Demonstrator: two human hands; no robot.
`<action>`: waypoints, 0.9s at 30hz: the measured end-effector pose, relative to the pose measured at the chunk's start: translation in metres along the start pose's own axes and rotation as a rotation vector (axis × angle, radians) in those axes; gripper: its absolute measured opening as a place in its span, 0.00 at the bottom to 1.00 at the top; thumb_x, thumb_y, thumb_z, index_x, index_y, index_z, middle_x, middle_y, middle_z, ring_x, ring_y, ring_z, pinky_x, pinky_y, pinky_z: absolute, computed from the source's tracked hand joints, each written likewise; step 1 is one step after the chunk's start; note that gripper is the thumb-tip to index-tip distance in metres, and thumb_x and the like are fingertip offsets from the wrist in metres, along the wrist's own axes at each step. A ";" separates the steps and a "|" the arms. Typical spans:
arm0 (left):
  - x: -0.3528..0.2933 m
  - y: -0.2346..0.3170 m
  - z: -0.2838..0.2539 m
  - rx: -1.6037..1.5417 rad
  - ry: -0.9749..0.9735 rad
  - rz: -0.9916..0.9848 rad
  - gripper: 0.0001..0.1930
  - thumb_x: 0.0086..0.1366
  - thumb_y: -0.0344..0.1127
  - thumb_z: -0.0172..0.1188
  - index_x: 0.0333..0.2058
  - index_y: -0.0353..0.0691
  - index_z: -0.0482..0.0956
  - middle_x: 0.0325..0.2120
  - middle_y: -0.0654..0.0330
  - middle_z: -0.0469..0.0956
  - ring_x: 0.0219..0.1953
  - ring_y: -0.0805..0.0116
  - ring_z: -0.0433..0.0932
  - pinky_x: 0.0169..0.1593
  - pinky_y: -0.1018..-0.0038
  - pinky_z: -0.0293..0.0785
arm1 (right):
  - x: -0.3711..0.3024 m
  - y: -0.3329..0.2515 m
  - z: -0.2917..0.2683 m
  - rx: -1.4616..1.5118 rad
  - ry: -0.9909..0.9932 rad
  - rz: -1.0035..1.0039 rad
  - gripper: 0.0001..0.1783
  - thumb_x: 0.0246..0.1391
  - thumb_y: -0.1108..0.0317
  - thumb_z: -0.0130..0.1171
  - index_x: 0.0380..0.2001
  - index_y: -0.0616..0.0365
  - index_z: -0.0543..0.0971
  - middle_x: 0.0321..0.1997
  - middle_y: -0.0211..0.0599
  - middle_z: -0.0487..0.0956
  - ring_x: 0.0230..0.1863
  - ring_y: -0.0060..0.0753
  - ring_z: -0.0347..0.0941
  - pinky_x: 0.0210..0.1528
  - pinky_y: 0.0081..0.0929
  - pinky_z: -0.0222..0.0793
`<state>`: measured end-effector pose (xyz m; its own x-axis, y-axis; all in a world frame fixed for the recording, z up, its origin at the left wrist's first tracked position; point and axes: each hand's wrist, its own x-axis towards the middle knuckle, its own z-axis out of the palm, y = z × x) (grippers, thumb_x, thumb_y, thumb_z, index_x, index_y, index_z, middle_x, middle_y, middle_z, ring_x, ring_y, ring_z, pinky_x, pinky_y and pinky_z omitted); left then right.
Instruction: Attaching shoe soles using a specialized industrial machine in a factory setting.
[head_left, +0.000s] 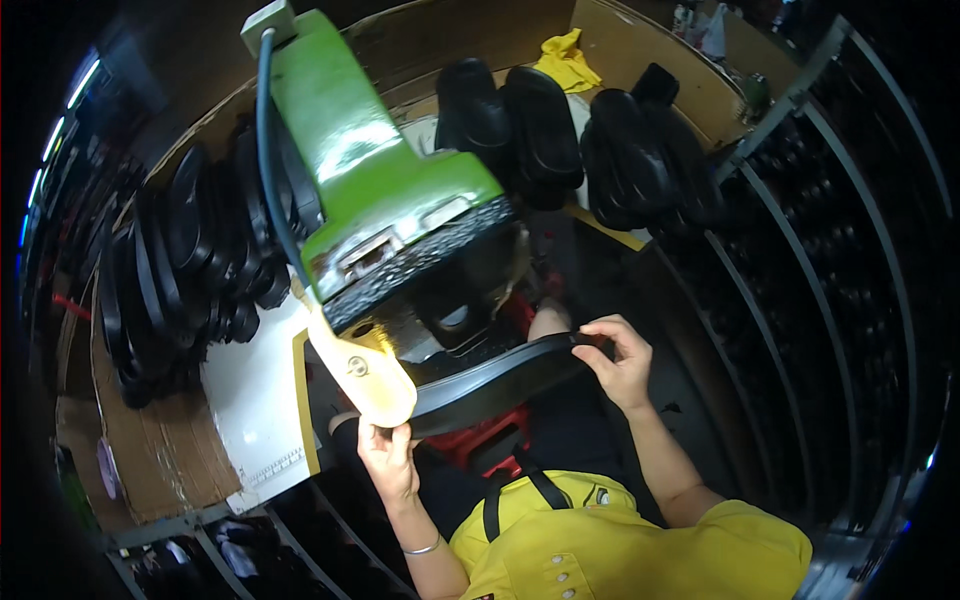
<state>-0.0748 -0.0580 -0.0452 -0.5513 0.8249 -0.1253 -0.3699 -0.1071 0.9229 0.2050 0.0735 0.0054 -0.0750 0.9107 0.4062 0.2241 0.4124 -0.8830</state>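
Observation:
A long black shoe sole [500, 378] is stretched sideways between my hands, below the head of a green machine [350, 140]. My left hand [388, 462] pinches its left end, right under the brightly lit, rounded yellowish plate [362, 372] on the machine. At the other end, my right hand [618, 362] grips the sole between thumb and fingers. Part of the sole's left end is hidden by that plate. The machine's dark underside sits just beyond the sole.
Stacked black soles [180, 250] fill the left of the white worktop [255, 400], with more soles [540, 130] behind the machine. Cardboard walls [660, 60] border the worktop; a yellow cloth [570, 60] lies there. A metal rack [790, 290] stands right. Below is a red stool [490, 440].

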 end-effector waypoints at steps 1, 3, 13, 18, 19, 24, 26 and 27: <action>-0.001 0.004 -0.001 -0.047 -0.007 -0.028 0.14 0.61 0.20 0.55 0.45 0.37 0.69 0.40 0.59 0.74 0.37 0.74 0.77 0.36 0.79 0.79 | 0.000 0.002 0.001 0.015 -0.012 -0.002 0.14 0.40 0.78 0.70 0.33 0.63 0.79 0.33 0.34 0.77 0.31 0.22 0.71 0.36 0.18 0.68; -0.001 0.000 -0.004 -0.102 -0.020 -0.064 0.18 0.61 0.21 0.56 0.50 0.36 0.66 0.41 0.57 0.73 0.38 0.71 0.77 0.38 0.73 0.82 | 0.000 0.002 0.000 0.035 -0.032 -0.005 0.14 0.41 0.78 0.69 0.34 0.63 0.78 0.33 0.34 0.77 0.31 0.22 0.71 0.36 0.19 0.68; -0.006 -0.042 -0.002 -0.097 -0.186 -0.238 0.16 0.63 0.23 0.55 0.49 0.40 0.66 0.39 0.61 0.74 0.37 0.69 0.76 0.37 0.71 0.78 | -0.012 0.022 -0.007 0.405 -0.133 0.434 0.08 0.56 0.71 0.60 0.36 0.64 0.74 0.28 0.31 0.76 0.22 0.15 0.71 0.21 0.13 0.68; 0.003 -0.074 0.051 -0.069 -0.339 -0.353 0.14 0.60 0.21 0.56 0.45 0.39 0.69 0.34 0.63 0.74 0.32 0.74 0.74 0.36 0.74 0.77 | 0.032 0.018 -0.025 0.454 0.063 0.234 0.20 0.56 0.73 0.58 0.50 0.67 0.68 0.35 0.36 0.74 0.30 0.19 0.72 0.27 0.16 0.72; 0.009 -0.064 0.080 -0.126 -0.331 -0.365 0.15 0.61 0.23 0.56 0.47 0.39 0.69 0.37 0.62 0.74 0.35 0.71 0.76 0.39 0.70 0.79 | 0.044 0.011 -0.023 0.512 0.092 0.148 0.21 0.56 0.74 0.58 0.51 0.67 0.67 0.37 0.37 0.74 0.33 0.20 0.73 0.30 0.17 0.74; 0.079 -0.001 0.220 -0.466 -0.320 -0.184 0.14 0.65 0.32 0.56 0.48 0.37 0.67 0.45 0.57 0.73 0.46 0.63 0.75 0.44 0.56 0.80 | 0.074 0.006 -0.019 0.446 0.023 0.110 0.19 0.56 0.76 0.57 0.51 0.63 0.68 0.41 0.37 0.75 0.37 0.23 0.75 0.35 0.18 0.74; 0.122 0.010 0.270 -0.505 -0.278 -0.077 0.13 0.66 0.35 0.55 0.45 0.35 0.67 0.44 0.56 0.72 0.40 0.64 0.77 0.42 0.58 0.81 | 0.075 0.002 -0.022 0.436 -0.017 0.152 0.18 0.56 0.76 0.57 0.49 0.61 0.70 0.40 0.34 0.75 0.37 0.19 0.73 0.36 0.18 0.74; 0.145 0.008 0.292 -0.505 -0.289 -0.001 0.13 0.67 0.36 0.55 0.44 0.35 0.67 0.43 0.56 0.72 0.37 0.65 0.78 0.41 0.59 0.82 | 0.076 0.002 -0.024 0.437 -0.026 0.160 0.17 0.56 0.76 0.56 0.49 0.61 0.70 0.40 0.34 0.75 0.36 0.19 0.74 0.35 0.17 0.74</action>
<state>0.0605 0.2231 0.0503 -0.3508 0.9354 0.0440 -0.7198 -0.2994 0.6262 0.2230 0.1425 0.0401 -0.0985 0.9616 0.2561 -0.1955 0.2336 -0.9525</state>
